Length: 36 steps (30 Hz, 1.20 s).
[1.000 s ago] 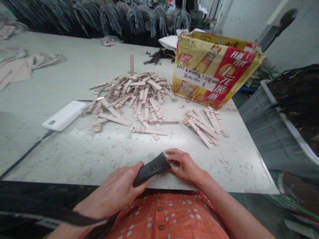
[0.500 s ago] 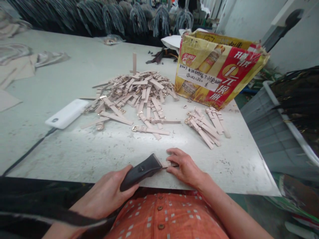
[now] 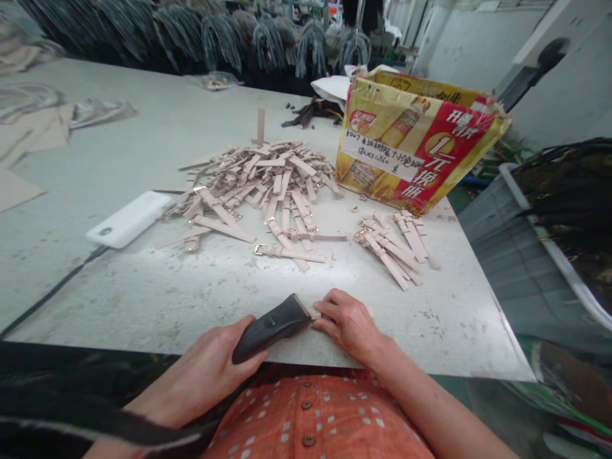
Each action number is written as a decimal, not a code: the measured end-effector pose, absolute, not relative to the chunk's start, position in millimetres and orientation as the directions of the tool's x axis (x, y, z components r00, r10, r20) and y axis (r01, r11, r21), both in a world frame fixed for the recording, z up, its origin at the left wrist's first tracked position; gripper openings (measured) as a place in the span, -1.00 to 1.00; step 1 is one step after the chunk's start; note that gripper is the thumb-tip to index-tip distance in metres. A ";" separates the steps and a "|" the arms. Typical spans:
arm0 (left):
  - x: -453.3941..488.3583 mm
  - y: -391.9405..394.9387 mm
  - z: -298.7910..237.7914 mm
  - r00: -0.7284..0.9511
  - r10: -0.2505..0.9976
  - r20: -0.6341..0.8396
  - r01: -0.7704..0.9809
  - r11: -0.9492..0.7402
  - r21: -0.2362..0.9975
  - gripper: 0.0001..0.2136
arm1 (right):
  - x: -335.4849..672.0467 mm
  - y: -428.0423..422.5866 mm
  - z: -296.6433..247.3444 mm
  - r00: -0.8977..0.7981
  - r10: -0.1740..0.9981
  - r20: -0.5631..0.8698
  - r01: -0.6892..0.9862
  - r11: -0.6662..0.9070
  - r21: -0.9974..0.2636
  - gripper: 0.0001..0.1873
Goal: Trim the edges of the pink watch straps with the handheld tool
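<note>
My left hand (image 3: 224, 357) is wrapped round a black hair clipper (image 3: 272, 326), its cutting head pointing right. Just off that head, a beige buckle strap (image 3: 316, 313) is pinched between the thumb and fingers of my right hand (image 3: 348, 322); most of the strap is hidden by the hand. The clipper's blade end touches or nearly touches the strap's near end; I cannot tell which. Beyond my hands lies a heap of similar beige straps (image 3: 268, 172) with gold buckles. A smaller group of straps (image 3: 389, 248) lies to the right.
A yellow and red carton (image 3: 382, 146) stands at the table's right rear. A white phone-like device (image 3: 128, 218) with a black cable (image 3: 52, 296) lies on the left. Beige material pieces (image 3: 29, 146) are farther left. Beside the right edge stands a grey bin (image 3: 497, 229) of dark items.
My right hand has shifted slightly left towards the clipper, and its fingers have closed in on the strap. My left hand and the clipper have barely moved.
</note>
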State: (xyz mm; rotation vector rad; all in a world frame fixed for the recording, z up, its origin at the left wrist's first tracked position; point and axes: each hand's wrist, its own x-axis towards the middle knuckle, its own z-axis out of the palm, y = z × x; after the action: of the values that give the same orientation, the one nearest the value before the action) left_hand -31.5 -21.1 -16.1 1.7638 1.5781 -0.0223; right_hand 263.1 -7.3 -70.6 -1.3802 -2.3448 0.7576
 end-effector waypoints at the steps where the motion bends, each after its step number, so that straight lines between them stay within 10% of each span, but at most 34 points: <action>1: -30.5 -20.6 -14.8 0.240 0.846 -0.477 0.858 0.044 0.511 -0.80 | 262.8 -7.7 -71.7 -0.474 0.881 0.000 0.712 0.383 -0.589 -0.93; 26: -26.5 -23.2 -18.6 0.235 0.856 -0.460 0.847 0.052 0.529 -0.72 | 270.0 10.4 -78.3 -0.465 0.882 0.071 0.721 0.424 -0.548 -0.76; 36: -50.5 -35.1 -9.7 0.048 0.910 -0.412 0.814 0.203 0.544 -0.57 | 426.9 109.7 -44.9 0.210 0.825 0.525 0.848 0.113 -0.518 -0.59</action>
State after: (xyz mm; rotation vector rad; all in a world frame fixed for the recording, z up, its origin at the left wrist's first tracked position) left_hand -50.5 -35.1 -9.7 1.6177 1.7693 0.1711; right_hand 426.9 109.7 -44.9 -1.6820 -1.5875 -0.0363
